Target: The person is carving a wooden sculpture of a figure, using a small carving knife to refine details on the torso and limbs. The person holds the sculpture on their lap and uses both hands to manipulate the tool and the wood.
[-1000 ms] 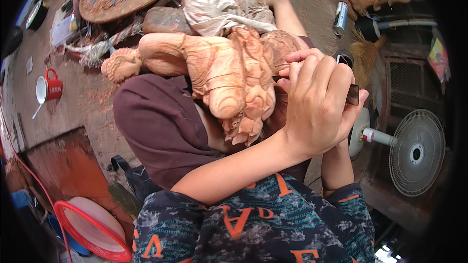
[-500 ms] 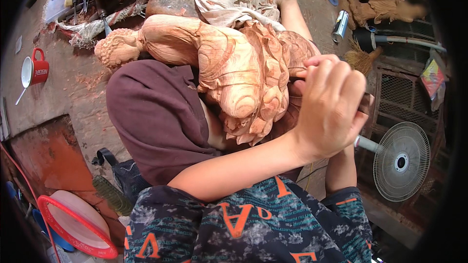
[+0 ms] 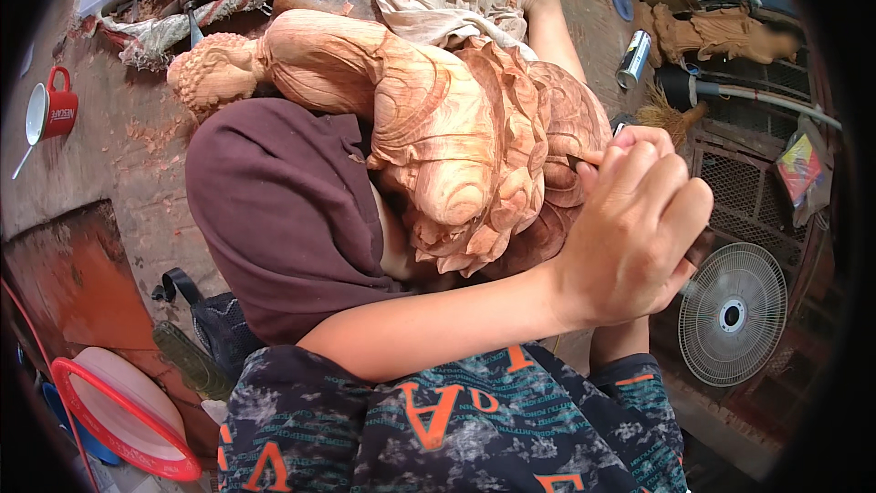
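Carving (image 3: 438, 128): I see it across the lap, centre frame, long axis running upper left to lower right.
Left hand (image 3: 630, 237): fingers clenched round a chisel (image 3: 584, 162), its tip on the carving's right flank.
Right hand: hidden, cannot tell.

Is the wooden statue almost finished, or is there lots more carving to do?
Much looks done: the wooden statue lying across the lap already has a shaped head and deep robe folds. In hand: the left hand covers the other and presses a small carving tool into the patterned side. Left to do: I can't tell how much of that side remains.
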`<state>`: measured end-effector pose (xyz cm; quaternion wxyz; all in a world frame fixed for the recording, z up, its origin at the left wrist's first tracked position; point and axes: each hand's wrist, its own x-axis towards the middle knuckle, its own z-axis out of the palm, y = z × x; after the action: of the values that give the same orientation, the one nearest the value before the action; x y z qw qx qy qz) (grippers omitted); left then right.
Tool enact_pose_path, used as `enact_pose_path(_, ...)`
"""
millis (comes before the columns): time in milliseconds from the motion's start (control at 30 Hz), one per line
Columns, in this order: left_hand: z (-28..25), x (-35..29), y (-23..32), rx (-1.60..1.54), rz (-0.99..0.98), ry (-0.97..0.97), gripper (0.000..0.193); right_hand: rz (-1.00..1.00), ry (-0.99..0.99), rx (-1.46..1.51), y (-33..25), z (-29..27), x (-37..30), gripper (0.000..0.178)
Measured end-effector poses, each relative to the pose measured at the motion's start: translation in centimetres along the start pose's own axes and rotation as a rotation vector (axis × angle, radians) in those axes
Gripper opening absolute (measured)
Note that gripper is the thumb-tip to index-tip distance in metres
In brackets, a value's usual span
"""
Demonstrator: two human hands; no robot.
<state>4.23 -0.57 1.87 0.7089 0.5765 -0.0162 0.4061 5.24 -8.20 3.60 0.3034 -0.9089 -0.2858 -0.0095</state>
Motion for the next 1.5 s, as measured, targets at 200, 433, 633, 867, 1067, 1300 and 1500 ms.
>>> enact_pose_path(200,0.5,0.1,-0.1,0.012,0.029,0.002,0.026,0.003,-0.012,0.004,0.0,-0.2,0.1,0.059)
enact_pose_path(433,0.0,0.0,-0.5,0.043,-0.013,-0.027,0.028,0.013,-0.019,0.010,0.0,-0.5,0.1,0.062)
enact_pose_path(633,1.2,-0.3,1.6,-0.012,0.130,-0.105,0.030,0.011,-0.021,0.031,0.2,-0.5,0.0,0.064)
enact_pose_path(867,-0.1,0.3,1.2,0.053,0.263,-0.107,0.027,0.039,-0.080,0.128,-0.2,-1.4,0.2,0.067)
enact_pose_path(1067,-8.3,7.9,-1.1,0.098,-0.197,-0.288,0.024,-0.116,0.003,0.286,0.9,-0.5,2.4,0.035)
enact_pose_path(1300,-22.5,21.6,-14.9,0.588,-0.806,-0.032,0.014,0.030,0.151,0.391,3.9,1.1,3.4,0.010)
enact_pose_path(1500,-26.6,24.1,-23.7,1.247,-0.536,-0.100,0.057,-0.010,0.244,0.412,4.1,1.3,2.9,0.009)
